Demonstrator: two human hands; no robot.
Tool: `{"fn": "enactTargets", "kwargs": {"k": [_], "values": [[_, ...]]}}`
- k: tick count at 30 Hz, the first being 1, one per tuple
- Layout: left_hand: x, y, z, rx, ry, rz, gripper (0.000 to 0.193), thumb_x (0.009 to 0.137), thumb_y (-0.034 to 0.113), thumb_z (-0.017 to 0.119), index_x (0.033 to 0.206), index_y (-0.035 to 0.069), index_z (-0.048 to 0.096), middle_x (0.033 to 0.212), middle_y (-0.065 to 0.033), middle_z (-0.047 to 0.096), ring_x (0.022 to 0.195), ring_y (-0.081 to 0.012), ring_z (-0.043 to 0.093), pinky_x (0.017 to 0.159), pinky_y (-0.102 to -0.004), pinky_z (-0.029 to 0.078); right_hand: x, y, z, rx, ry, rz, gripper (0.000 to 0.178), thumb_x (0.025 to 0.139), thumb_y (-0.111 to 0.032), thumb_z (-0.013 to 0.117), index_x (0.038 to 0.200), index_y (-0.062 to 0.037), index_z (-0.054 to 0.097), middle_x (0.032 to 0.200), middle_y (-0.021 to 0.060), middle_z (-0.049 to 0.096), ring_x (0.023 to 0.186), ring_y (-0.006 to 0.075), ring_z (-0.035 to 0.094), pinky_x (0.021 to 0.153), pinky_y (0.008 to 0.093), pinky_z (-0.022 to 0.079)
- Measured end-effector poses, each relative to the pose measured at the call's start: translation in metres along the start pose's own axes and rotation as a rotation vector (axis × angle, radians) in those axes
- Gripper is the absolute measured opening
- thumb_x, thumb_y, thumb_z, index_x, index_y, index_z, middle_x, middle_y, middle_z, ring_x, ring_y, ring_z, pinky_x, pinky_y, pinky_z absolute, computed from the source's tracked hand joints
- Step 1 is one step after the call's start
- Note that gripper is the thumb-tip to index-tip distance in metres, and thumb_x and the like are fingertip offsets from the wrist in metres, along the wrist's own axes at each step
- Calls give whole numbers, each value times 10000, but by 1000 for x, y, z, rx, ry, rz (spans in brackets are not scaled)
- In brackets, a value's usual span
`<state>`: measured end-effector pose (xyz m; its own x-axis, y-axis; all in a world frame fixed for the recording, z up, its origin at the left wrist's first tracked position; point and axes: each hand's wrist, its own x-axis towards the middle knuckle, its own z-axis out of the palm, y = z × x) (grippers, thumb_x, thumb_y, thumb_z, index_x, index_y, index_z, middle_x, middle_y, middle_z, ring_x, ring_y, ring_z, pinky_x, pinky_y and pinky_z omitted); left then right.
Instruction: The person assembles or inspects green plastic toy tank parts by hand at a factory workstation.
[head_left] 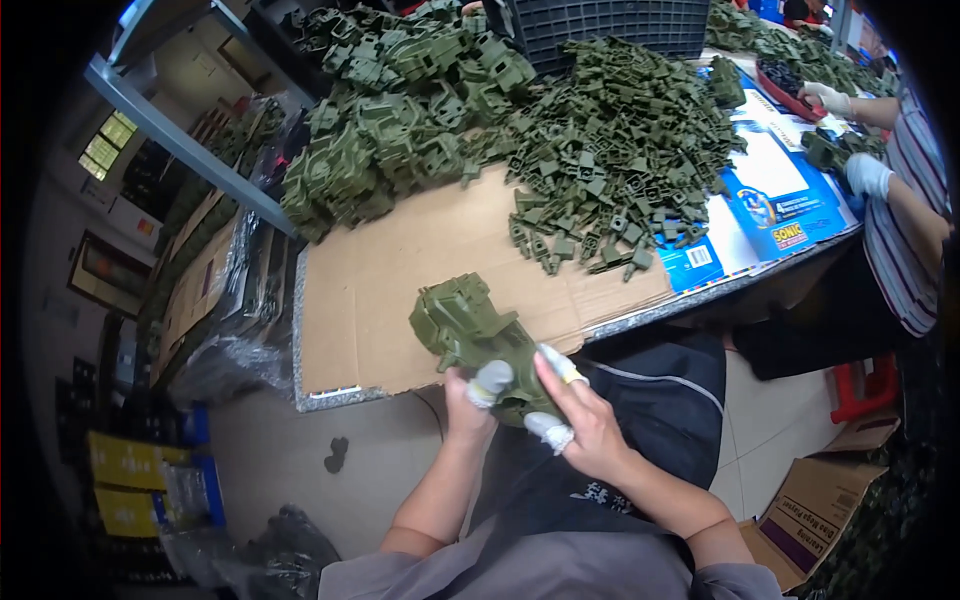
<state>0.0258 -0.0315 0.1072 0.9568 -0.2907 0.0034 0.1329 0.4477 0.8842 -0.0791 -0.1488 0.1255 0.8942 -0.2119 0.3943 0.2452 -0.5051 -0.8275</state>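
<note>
Between my hands, over the table's near edge, is a dark green plastic toy vehicle body (462, 312), tilted with its far end above the cardboard (390, 255). My left hand (468, 408) is closed round its near left side, the thumb in a white cover lying on top. My right hand (590, 425) grips the near right side, with white coverings on some fingertips. Whether a smaller part is pinched there is hidden. Beyond lies a heap of small green plastic parts (625, 150). A pile of larger green vehicle bodies (400, 125) stands at the far left.
A black plastic crate (605, 30) stands at the back. Blue printed card (775, 210) covers the table's right side. There a co-worker's gloved hands (868, 177) are near a red tray (785, 92). A grey metal post (190, 150) rises at left; an opened carton (815, 510) sits lower right.
</note>
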Motion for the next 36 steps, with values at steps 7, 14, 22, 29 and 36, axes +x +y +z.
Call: {"fn": "enactTargets", "kwargs": {"k": [7, 14, 22, 29, 36], "values": [[0, -11, -29, -86, -129, -42, 441, 892, 341, 470, 1223, 53, 425, 1088, -105, 548, 957, -224, 569, 840, -365, 483, -11, 27, 4, 925, -62, 376, 637, 853, -164, 570, 1389, -55, 245, 1364, 124, 361, 1237, 206, 373, 1006, 322, 303], [-14, 24, -15, 228, 86, 561, 772, 735, 359, 682, 1344, 81, 299, 1304, -135, 380, 1190, -267, 397, 1004, -416, 320, -30, 42, -20, 779, -208, 405, 624, 788, -85, 650, 1340, -78, 359, 1206, 91, 522, 1064, 195, 534, 871, 310, 433], [-51, 19, -8, 1492, -1211, 24, 686, 745, 202, 616, 1336, 26, 315, 1054, -176, 555, 1031, -325, 520, 1008, -494, 269, -64, 40, -34, 75, -588, 321, 650, 641, 43, 538, 1276, -18, 414, 1066, 226, 542, 992, 378, 532, 836, 406, 439], [-60, -8, -28, 1322, -1158, -169, 645, 664, 11, 541, 1286, 22, 373, 959, -176, 569, 966, -324, 529, 954, -450, 354, -82, 46, -25, -41, -682, 321, 636, 665, 33, 523, 1288, 23, 390, 897, 190, 516, 895, 337, 514, 835, 369, 423], [-60, -16, -36, 1201, -1128, -139, 626, 632, 2, 559, 1240, 48, 420, 957, -167, 557, 971, -340, 509, 894, -426, 361, -91, 54, -14, 134, -613, 421, 647, 608, 53, 475, 1254, 13, 449, 962, 218, 549, 962, 363, 530, 839, 394, 423]]}}
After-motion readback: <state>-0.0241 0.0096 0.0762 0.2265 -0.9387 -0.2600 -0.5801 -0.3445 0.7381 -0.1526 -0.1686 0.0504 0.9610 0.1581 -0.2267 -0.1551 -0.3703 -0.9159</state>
